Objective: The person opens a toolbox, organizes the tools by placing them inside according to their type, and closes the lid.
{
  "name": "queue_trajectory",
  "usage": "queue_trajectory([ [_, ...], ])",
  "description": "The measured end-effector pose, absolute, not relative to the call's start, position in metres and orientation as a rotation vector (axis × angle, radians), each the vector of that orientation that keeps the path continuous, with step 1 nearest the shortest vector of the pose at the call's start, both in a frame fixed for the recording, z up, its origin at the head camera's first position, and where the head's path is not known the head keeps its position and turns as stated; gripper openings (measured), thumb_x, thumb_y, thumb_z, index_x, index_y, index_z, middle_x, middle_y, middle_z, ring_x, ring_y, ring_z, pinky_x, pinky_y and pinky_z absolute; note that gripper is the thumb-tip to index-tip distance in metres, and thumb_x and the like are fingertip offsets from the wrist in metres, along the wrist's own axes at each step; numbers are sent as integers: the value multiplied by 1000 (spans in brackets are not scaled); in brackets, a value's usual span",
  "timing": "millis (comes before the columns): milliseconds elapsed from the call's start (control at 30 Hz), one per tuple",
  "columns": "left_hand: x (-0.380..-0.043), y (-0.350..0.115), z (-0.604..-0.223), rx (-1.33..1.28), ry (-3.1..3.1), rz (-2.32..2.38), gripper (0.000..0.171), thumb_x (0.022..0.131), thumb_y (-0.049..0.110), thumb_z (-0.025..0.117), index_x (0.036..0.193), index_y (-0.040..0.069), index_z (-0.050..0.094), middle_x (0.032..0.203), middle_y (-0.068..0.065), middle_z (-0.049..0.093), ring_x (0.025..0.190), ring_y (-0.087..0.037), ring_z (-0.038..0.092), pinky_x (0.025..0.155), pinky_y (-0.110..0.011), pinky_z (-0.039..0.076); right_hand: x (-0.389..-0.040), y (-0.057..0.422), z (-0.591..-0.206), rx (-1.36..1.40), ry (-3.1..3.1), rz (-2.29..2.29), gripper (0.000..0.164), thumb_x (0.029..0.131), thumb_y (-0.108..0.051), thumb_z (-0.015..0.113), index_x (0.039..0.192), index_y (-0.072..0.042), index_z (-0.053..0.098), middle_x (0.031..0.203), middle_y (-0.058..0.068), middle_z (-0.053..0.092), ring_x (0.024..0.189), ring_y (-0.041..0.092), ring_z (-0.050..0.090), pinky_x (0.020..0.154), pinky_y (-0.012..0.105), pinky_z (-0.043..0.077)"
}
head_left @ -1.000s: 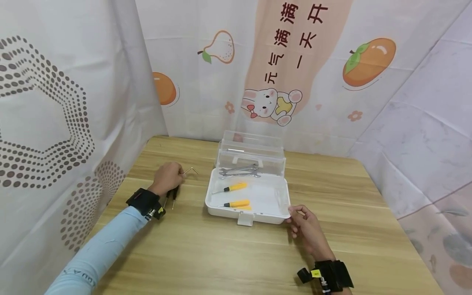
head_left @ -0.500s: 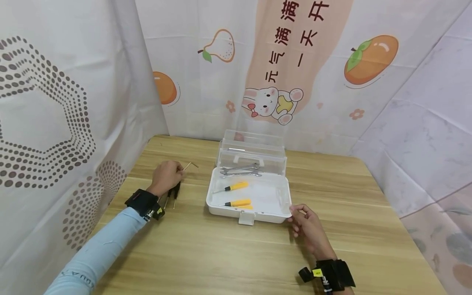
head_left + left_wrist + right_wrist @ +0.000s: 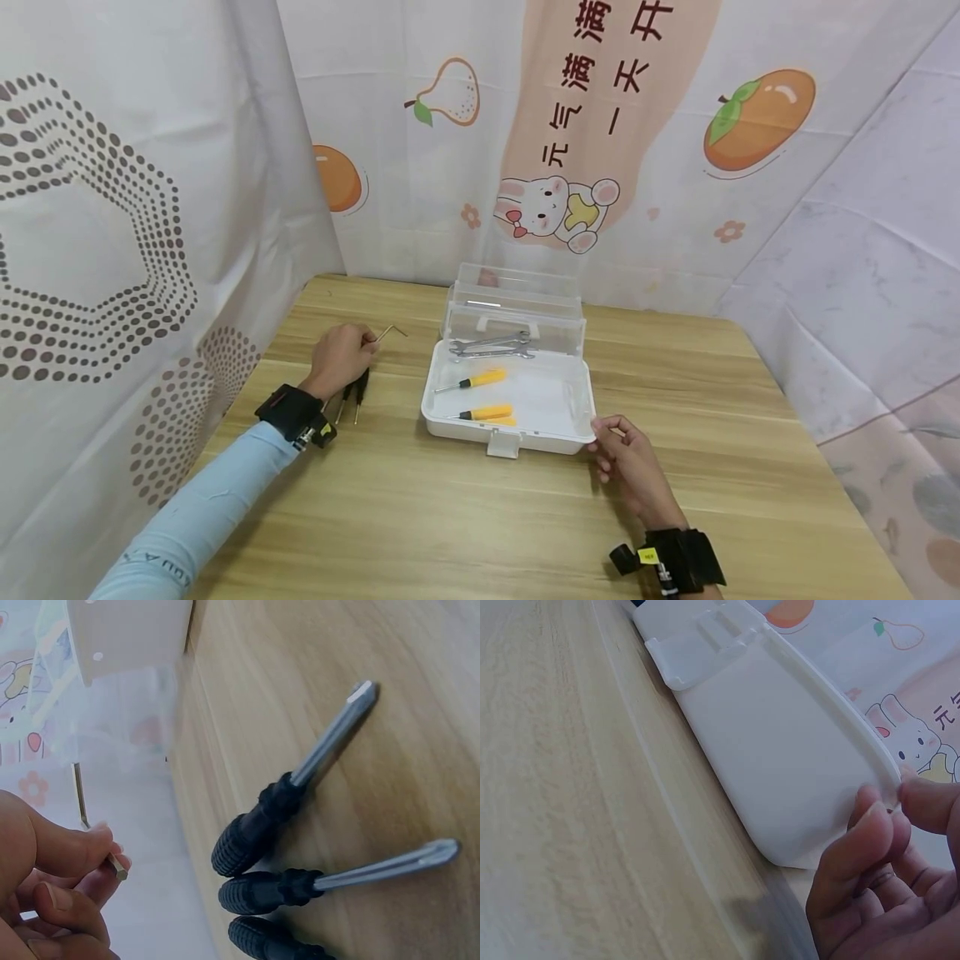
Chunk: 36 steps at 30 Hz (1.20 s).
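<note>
My left hand (image 3: 341,358) pinches an L-shaped hex key (image 3: 79,791) between thumb and fingers, left of the toolbox. Below that hand, several black-handled screwdrivers (image 3: 255,829) lie on the table, partly hidden by it in the head view. The white toolbox (image 3: 457,429) stands mid-table with its clear lid (image 3: 517,287) raised at the back. Inside lie wrenches (image 3: 491,353) and yellow-handled screwdrivers (image 3: 487,377). At the box's front right corner, my right hand (image 3: 633,467) pinches the rim between thumb and fingers, as the right wrist view shows too.
A latch (image 3: 503,444) hangs from the toolbox's front wall. Printed curtains (image 3: 420,192) enclose the wooden table (image 3: 465,517) at the back and sides. Between the left hand and the box is bare wood.
My left hand has risen slightly away from the black screwdrivers, carrying the hex key with it. My right hand stays at the box corner. The head view has shifted a little.
</note>
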State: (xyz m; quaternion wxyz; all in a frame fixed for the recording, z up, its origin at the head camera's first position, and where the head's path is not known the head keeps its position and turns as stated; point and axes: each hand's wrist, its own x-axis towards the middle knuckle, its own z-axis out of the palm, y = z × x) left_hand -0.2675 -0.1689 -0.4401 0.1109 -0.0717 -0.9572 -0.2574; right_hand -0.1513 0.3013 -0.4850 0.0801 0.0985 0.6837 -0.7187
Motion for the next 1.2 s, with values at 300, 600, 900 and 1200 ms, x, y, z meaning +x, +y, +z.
queue_trajectory([
  [300, -267, -165, -437, -230, -2796, -790, 13, 98, 15, 70, 102, 4, 77, 91, -10, 74, 65, -19, 62, 52, -34, 45, -150, 301, -486, 292, 2046, -2153, 30, 103, -32, 66, 107, -6, 53, 81, 5, 64, 57, 11, 44, 49, 25, 43],
  [600, -265, -163, -434, -236, -2775, -804, 13, 99, 15, 70, 102, 4, 77, 93, -11, 74, 70, -22, 65, 57, -37, 48, -150, 301, -486, 303, 2058, -2143, 30, 102, -32, 66, 107, -5, 53, 81, 6, 64, 57, 12, 44, 48, 25, 43],
  [900, -268, -158, -428, -290, -2748, -800, 14, 99, 13, 69, 104, 2, 77, 95, -12, 74, 76, -25, 66, 64, -42, 51, -150, 300, -484, 312, 2055, -2140, 28, 102, -31, 66, 106, -6, 53, 82, 5, 63, 58, 12, 45, 49, 25, 43],
  [1200, -267, -152, -423, -310, -2763, -772, 15, 100, 14, 67, 104, 2, 76, 96, -13, 70, 79, -26, 63, 67, -42, 50, -149, 300, -484, 321, 2059, -2130, 30, 103, -32, 66, 108, -5, 53, 84, 6, 62, 59, 12, 45, 50, 25, 43],
])
